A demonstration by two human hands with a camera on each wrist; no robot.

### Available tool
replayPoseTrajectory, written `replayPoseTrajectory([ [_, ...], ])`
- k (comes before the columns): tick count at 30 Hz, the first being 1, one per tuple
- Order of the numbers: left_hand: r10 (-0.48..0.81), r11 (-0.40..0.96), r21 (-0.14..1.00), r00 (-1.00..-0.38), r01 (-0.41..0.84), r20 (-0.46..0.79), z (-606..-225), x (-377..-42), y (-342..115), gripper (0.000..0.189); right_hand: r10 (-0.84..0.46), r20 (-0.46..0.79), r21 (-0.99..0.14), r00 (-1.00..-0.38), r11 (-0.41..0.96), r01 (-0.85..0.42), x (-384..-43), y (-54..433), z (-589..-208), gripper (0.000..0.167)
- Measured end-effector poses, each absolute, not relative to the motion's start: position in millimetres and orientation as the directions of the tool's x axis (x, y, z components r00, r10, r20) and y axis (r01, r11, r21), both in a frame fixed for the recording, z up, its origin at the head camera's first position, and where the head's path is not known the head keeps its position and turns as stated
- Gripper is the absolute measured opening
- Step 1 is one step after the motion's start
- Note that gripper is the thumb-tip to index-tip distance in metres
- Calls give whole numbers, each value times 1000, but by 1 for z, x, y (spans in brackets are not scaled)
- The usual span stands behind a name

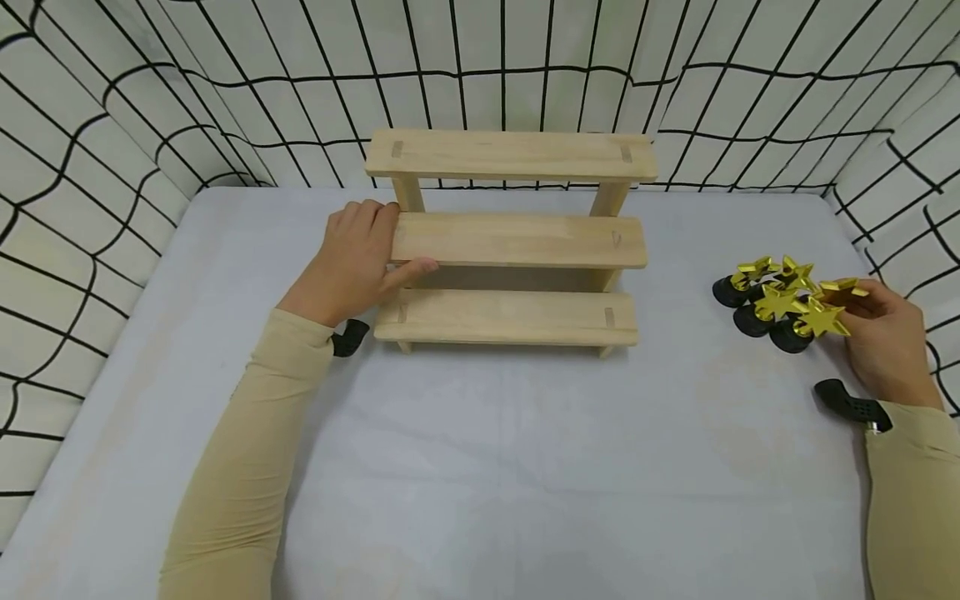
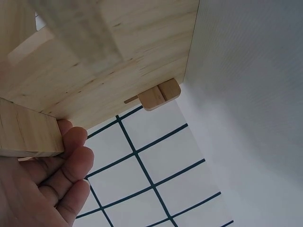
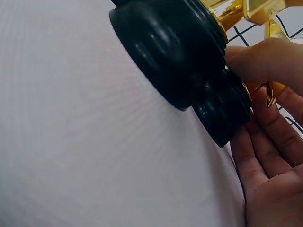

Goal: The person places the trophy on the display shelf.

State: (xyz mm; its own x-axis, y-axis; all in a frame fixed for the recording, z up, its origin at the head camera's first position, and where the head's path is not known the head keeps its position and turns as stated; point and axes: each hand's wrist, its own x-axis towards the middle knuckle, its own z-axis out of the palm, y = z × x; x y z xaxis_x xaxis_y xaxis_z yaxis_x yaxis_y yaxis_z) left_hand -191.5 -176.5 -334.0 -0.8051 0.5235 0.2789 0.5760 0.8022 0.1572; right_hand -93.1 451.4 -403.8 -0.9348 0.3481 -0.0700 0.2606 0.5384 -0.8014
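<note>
1. I'm watching from afar: the wooden stand (image 1: 517, 237) is standing near the far edge of the counter (image 1: 487, 467), its steps facing front, presumably for easy reach.
2. The left hand (image 1: 352, 258) is gripping the stand's middle step (image 1: 525, 242) by its left end, probably steadying it.
3. Near the counter's right edge, star trophies (image 1: 782, 302) are sitting bunched on black bases (image 1: 790, 337); the right hand (image 1: 888, 337) is pinching one, apparently for control.

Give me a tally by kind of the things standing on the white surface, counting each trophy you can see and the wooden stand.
Trophies: 5 visible; they overlap, so a hidden one can't be ruled out
Stand: 1
Total: 6 visible
</note>
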Motion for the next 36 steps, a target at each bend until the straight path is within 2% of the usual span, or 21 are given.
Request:
replayPoseTrajectory([
  [6, 519, 803, 164, -807, 573, 281, -337, -190, -177, 108, 305, -42, -843, -951, 500, 198, -92, 452, -407, 38],
  [11, 534, 789, 156, -789, 594, 306, -340, -189, -177, 112, 289, -33, -801, -957, 565, 198, -87, 452, -413, 39],
  [16, 545, 778, 149, -775, 610, 321, -340, -190, -176, 112, 276, -26, -787, -961, 588, 190, -84, 453, -414, 47],
  [27, 547, 785, 140, -781, 604, 302, -338, -192, -174, 111, 243, -24, -773, -970, 610, 172, -82, 455, -412, 56],
  [32, 543, 790, 141, -789, 596, 289, -338, -193, -174, 107, 244, -21, -752, -970, 636, 176, -82, 456, -410, 58],
  [36, 515, 812, 162, -819, 561, 252, -334, -192, -176, 90, 245, -21, -736, -969, 652, 181, -89, 454, -406, 54],
])
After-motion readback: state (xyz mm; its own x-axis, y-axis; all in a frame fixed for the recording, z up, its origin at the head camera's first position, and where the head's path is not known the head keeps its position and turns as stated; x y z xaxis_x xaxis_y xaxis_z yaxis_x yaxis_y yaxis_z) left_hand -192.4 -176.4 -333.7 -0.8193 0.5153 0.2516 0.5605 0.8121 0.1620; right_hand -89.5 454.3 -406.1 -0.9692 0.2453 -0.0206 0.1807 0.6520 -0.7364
